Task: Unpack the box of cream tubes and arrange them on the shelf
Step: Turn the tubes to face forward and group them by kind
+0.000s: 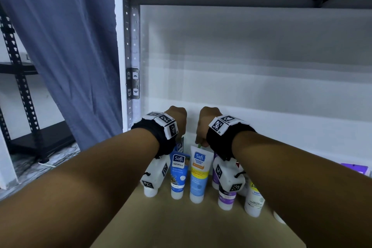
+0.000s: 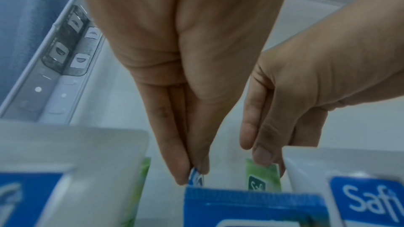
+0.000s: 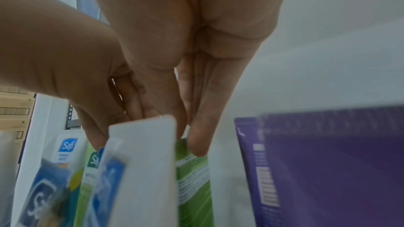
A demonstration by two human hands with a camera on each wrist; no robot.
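On the brown shelf (image 1: 181,223), behind the blue tube (image 1: 178,175), the left hand (image 2: 192,144) pinches a blue-topped tube (image 2: 196,179) and the right hand (image 3: 192,127) pinches a green tube (image 3: 192,179); they should lower them slowly, standing straight.

Head view above; wrist views close

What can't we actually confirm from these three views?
- Box: in no view.
- Left hand fingers: head view, hidden by the wrist band.
- Green tube: left wrist view, lower body behind the blue tube.
- Purple tube label: right wrist view, blurred.
- Rightmost tubes: head view, covered by the right forearm.
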